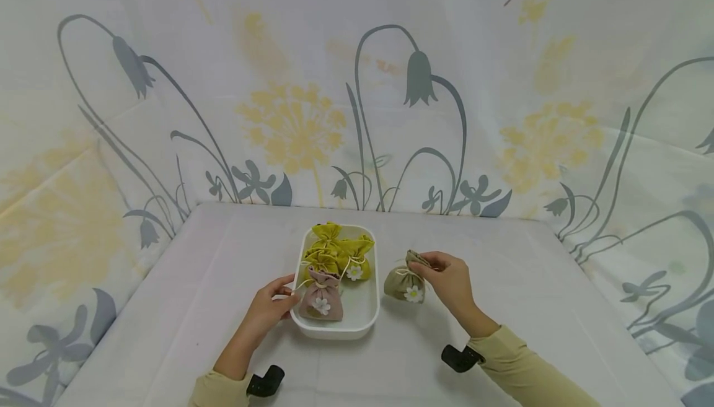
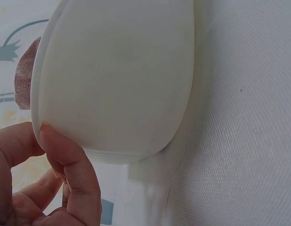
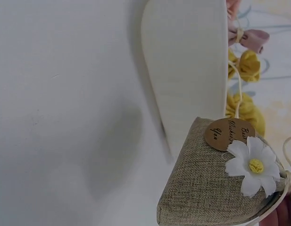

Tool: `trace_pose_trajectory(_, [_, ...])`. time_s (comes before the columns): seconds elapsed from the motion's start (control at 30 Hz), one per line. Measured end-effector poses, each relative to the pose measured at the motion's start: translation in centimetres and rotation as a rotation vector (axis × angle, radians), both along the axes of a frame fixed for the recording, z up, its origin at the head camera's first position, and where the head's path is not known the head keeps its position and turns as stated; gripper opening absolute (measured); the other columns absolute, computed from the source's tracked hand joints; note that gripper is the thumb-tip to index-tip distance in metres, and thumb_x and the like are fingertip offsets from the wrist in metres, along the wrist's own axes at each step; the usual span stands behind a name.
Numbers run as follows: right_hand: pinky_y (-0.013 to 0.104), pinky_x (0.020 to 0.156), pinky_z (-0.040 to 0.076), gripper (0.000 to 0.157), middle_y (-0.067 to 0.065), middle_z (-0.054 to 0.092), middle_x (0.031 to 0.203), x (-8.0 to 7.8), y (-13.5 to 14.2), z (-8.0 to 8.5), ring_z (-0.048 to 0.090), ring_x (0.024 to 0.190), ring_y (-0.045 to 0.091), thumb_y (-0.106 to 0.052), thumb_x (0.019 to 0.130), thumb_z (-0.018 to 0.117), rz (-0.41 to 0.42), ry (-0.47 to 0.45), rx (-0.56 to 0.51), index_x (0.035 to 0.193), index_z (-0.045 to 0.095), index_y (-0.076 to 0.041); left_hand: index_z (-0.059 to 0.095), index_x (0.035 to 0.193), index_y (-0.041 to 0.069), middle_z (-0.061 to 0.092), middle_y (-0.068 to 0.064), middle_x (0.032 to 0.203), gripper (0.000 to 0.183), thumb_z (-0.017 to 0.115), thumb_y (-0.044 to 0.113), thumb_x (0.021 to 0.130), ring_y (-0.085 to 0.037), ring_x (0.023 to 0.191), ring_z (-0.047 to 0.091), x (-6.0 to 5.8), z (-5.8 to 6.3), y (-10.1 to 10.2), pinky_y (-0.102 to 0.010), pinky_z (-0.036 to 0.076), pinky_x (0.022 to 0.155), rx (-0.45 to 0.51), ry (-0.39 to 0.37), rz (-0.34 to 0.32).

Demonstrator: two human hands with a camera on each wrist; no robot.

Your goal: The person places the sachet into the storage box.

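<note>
A white rectangular tub (image 1: 338,334) stands on the table, with my left hand (image 1: 264,308) pinching its left rim. In the left wrist view, the thumb and finger (image 2: 70,157) grip that rim at a corner. Inside the tub sit several yellow-green drawstring pouches (image 1: 359,248) and one dusty-pink pouch (image 1: 329,300), each tied with pale cord. Right of the tub, my right hand (image 1: 449,278) pinches the gathered neck of a khaki drawstring pouch (image 1: 396,284). The right wrist view shows its white fabric flower (image 3: 254,165) and round brown tag (image 3: 220,134), with a shadow below, apart from the pouch.
A pale cloth covers the table (image 1: 223,345). Behind and at both sides hangs a white curtain (image 1: 491,72) with grey bellflowers and yellow blooms. A black wrist camera (image 1: 266,381) is strapped on the left wrist, another black camera (image 1: 460,357) on the right.
</note>
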State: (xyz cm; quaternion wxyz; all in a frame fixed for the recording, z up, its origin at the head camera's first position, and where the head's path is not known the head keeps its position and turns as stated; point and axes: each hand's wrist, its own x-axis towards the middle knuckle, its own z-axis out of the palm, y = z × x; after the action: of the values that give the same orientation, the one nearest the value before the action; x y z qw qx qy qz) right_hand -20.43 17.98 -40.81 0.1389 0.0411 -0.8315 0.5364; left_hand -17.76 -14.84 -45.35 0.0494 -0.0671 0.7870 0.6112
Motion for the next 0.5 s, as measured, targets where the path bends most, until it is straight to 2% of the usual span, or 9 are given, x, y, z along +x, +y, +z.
trace_pose_trajectory(0.27, [0.021,0.057,0.048,0.024,0.007,0.068,0.08,0.2,-1.0,2.1,0.06,0.069,0.009,-0.018,0.076,0.078,0.031,0.047,-0.008,0.091,0.072,0.0,0.049,0.132,0.002,0.05,-0.014,0.103,0.047,0.061,0.008,0.087,-0.02,0.082,0.055,0.0,0.0,0.0,-0.03,0.052,0.065,-0.016,-0.005,0.008])
trace_pose_trajectory(0.5, [0.023,0.061,0.05,0.023,0.007,0.067,0.081,0.0,-2.4,3.4,0.06,0.071,0.012,-0.017,0.078,0.076,0.086,0.071,-0.021,0.093,0.071,0.0,0.049,0.132,0.001,0.05,-0.013,0.102,0.047,0.061,0.007,0.087,-0.02,0.081,0.055,-0.1,-0.1,0.0,-0.03,0.052,0.064,-0.01,-0.003,0.004])
